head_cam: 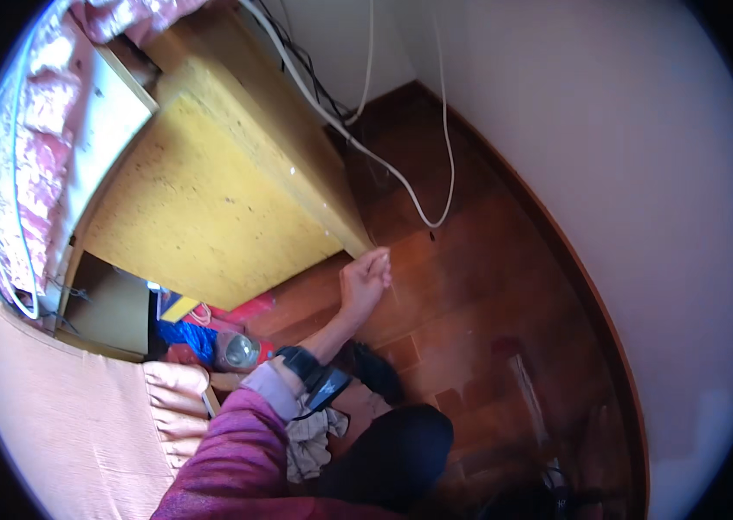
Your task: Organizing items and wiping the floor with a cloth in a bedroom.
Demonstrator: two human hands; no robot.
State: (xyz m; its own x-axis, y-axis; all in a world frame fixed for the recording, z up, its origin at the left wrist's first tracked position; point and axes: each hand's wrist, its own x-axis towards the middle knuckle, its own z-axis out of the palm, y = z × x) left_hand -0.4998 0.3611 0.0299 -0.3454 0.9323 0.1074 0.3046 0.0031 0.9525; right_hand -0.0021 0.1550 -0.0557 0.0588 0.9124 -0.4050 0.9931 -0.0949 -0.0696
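My left hand [366,279] reaches forward over the floor with its fingers curled in. Nothing shows between them, though the palm side is hidden. It is close to the lower corner of a yellow wooden furniture panel [210,201]; whether they touch is unclear. A black strapped device [314,374] sits on the wrist below a purple sleeve [243,442]. My right hand is out of view. Under the panel are a clear glass or plastic container [241,351], a blue plastic bag [190,338] and a yellow-and-blue box [178,308].
A white cable [399,175] loops down above the brown floor [464,312]. White walls [600,162] with a brown skirting board [555,234] curve along the right. A pink ruffled cover [80,403] lies at left. A crumpled cloth [311,442] is beside my dark-trousered knee [399,448].
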